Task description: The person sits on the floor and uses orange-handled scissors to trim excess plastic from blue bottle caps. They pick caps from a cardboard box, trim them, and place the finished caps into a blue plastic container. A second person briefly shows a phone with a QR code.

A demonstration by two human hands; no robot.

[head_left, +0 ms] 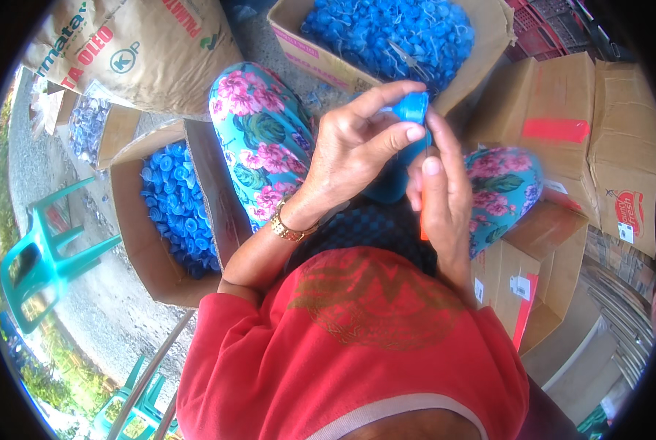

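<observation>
My left hand (361,139) pinches a blue plastic cap (413,108) between thumb and fingers, above my lap. In my right hand (445,194) is a thin-bladed tool with an orange handle (424,222). Its dark, narrow blade points up at the cap's lower edge, and my right fingertips reach close beside the cap. I cannot tell whether the blade touches it. On my left, an open cardboard box (133,220) holds many blue caps (181,198). Ahead stands a larger box (320,62) full of blue plastic pieces (379,29) mixed with pale thin strips.
A big brown paper sack (144,55) stands at the far left, near a small box of pale pieces (89,128). Green plastic chairs (49,257) are at left. Cardboard boxes (555,147) crowd the right, below red crates (544,29). Metal bars (148,381) run at lower left.
</observation>
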